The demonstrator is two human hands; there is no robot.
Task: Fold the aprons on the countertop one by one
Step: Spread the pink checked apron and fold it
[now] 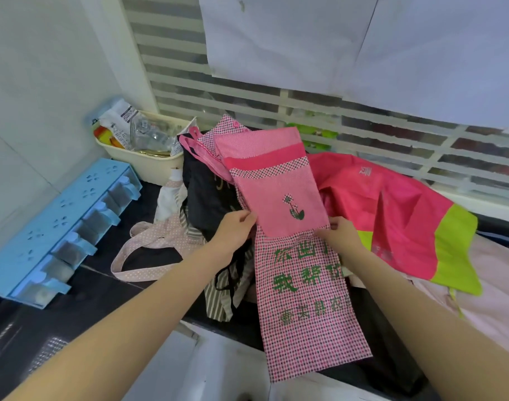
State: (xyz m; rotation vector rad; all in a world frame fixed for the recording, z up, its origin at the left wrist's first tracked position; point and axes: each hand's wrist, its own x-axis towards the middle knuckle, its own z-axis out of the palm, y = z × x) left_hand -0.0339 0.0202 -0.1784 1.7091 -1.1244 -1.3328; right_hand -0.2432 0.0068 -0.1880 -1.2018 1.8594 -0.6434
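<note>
the dark countertop (pixel 108 287) runs across the view, backed by a window with a striped blind (pixel 247 94). heaped on it is a pile of aprons. the biggest visible piece is a bright pink apron with lime green panels (pixel 392 221), spread out to the right and partly covered. next in size is the pink checked apron (pixel 302 299), folded into a long narrow strip that lies down the middle of the pile, its near end hanging over the counter's front edge; it carries green printed characters on the checked part and a small flower motif on the plain pink pocket above. to the left a long blue spice rack (pixel 53 227) sits along the wall. under the pink strip lie a black apron (pixel 207 198), a striped apron (pixel 218 299), and a pale dotted apron (pixel 149 241) whose strap loops over the counter. a cream basket (pixel 149 166) of packets stands in the back corner.

the left hand (pixel 233 230) pinches the left edge of the pink checked apron at the pocket, thumb on top. the right hand (pixel 341 235) pinches the right edge at the same level, fingers curled on the cloth.
</note>
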